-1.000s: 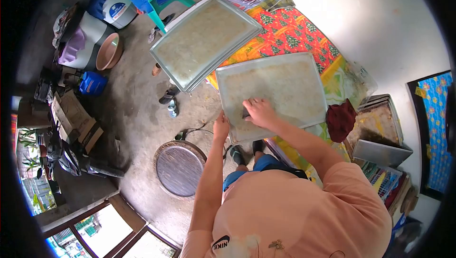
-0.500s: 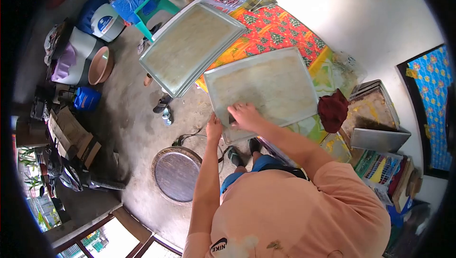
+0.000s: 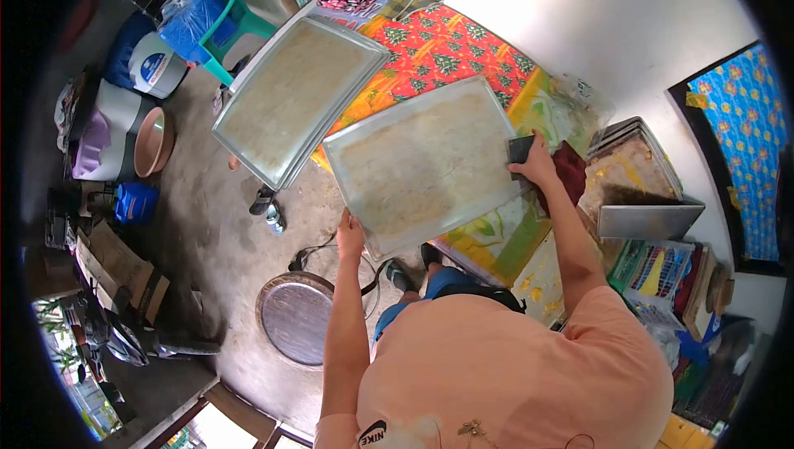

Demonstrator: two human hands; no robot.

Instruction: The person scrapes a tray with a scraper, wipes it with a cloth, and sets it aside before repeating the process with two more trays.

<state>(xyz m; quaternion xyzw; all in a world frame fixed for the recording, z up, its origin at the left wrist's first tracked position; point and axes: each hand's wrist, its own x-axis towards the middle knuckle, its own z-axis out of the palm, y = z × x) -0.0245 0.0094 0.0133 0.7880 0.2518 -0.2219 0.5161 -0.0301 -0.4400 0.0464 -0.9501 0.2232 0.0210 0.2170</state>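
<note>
A flat metal baking tray (image 3: 430, 160) with a dull, smudged surface lies at a slant on the cloth-covered table, its near-left corner jutting past the edge. My left hand (image 3: 349, 236) is closed on that tray's left rim near the corner. At the opposite side, my right hand (image 3: 539, 164) pinches a small dark rectangular pad (image 3: 520, 149) over the right rim. What the pad is made of cannot be told. Just beyond my right wrist is a bunched maroon cloth (image 3: 571, 169). Further left rests a stack of similar trays (image 3: 302, 97).
A red and yellow patterned tablecloth (image 3: 451, 44) covers the table. More trays (image 3: 633, 168) lean by the wall at right, near a pile of crates (image 3: 657, 271). A round wooden stool (image 3: 294, 321) stands on the floor, and a green chair (image 3: 240, 23) at the back left.
My right hand has moved from the tray's near-left area across to its right rim, with the dark pad now showing. My left hand stays on the left rim. The camera view has shifted.
</note>
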